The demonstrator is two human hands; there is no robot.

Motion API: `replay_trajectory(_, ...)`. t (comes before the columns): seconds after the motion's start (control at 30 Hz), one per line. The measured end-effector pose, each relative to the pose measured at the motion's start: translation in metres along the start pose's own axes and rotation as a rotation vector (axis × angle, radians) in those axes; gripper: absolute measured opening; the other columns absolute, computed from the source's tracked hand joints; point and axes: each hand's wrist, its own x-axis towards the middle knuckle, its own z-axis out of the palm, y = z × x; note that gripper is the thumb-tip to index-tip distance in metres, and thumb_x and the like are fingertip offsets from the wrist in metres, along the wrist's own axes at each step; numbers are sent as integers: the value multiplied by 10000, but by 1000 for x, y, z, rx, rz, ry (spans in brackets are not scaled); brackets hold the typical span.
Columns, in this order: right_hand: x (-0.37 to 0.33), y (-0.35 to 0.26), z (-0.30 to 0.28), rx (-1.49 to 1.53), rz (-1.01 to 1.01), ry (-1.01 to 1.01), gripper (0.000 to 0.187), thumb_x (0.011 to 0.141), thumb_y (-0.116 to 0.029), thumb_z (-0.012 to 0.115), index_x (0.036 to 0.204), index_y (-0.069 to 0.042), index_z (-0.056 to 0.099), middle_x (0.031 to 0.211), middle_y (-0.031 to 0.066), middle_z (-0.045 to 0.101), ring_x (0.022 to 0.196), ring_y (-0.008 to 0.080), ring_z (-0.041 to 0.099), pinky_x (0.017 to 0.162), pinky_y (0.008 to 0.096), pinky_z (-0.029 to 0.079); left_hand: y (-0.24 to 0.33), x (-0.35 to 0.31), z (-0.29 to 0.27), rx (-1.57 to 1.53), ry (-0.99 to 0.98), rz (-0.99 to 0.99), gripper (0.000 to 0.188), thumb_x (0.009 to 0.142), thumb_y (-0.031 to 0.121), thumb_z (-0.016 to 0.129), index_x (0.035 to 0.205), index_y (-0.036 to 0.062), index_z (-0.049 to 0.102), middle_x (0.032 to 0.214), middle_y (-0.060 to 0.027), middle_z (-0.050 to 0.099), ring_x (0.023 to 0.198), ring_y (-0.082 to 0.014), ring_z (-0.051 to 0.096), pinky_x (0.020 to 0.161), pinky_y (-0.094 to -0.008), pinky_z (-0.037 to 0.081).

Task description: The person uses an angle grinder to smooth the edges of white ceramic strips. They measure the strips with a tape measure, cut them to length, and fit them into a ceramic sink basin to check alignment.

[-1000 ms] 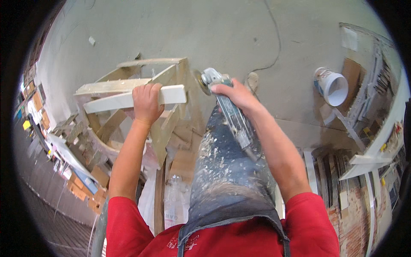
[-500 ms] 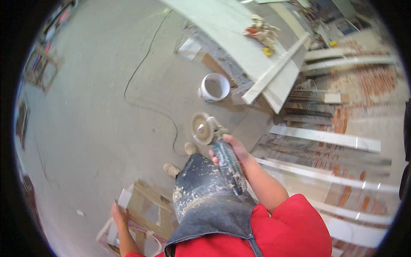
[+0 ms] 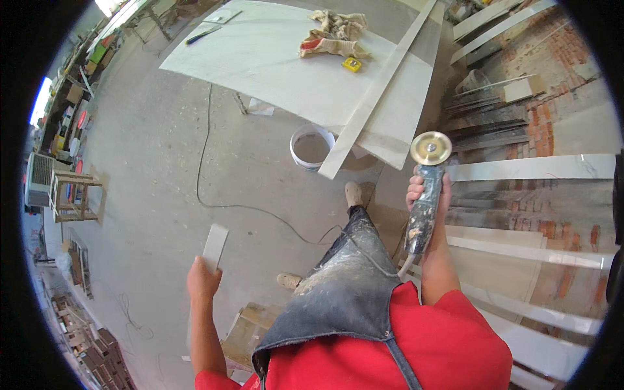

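My right hand grips the dusty body of an angle grinder, its round disc pointing away from me, over the floor beside the big pale slab. My left hand holds a short, flat, pale strip of tile out at my left side, above the grey floor. I wear a red shirt and a dust-covered dark apron. My two shoes show below, on the concrete.
A large pale slab lies ahead with a rag and a small yellow item on it. A long strip leans across it, a white bucket stands beside. A black cable crosses the floor. Tile strips lie at right, a wooden stool far left.
The view has swung from the wooden stand toward the slab and bucket. My left hand has left the stand and now holds a pale strip. My right hand still carries the grinder.
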Motion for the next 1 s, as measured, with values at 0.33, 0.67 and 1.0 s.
replay_trajectory(0.33,105,-182,-20,-205,-81,149,701,948,-659,573,1214,-13,514,973,130,583,754,222,609,666,378,523,410,166,-74,123,-85,502,383,796,211,751,1021,-3,527,979,-246,684,970,-463,655,815,-538,535)
replay_trajectory(0.67,73,-184,-26,-231,-212,488,786,928,-751,452,1207,-25,565,907,131,625,661,246,632,584,392,510,505,293,-82,562,-133,1055,447,765,197,807,1080,54,524,1050,-142,634,1055,-351,640,919,-469,529)
replay_trajectory(1.0,14,-41,-20,-17,-493,440,799,936,-700,551,1343,-15,490,1152,177,585,748,246,652,560,370,598,485,388,-76,698,-173,1475,557,775,403,857,1098,59,562,1066,-117,651,1075,-327,655,932,-445,536)
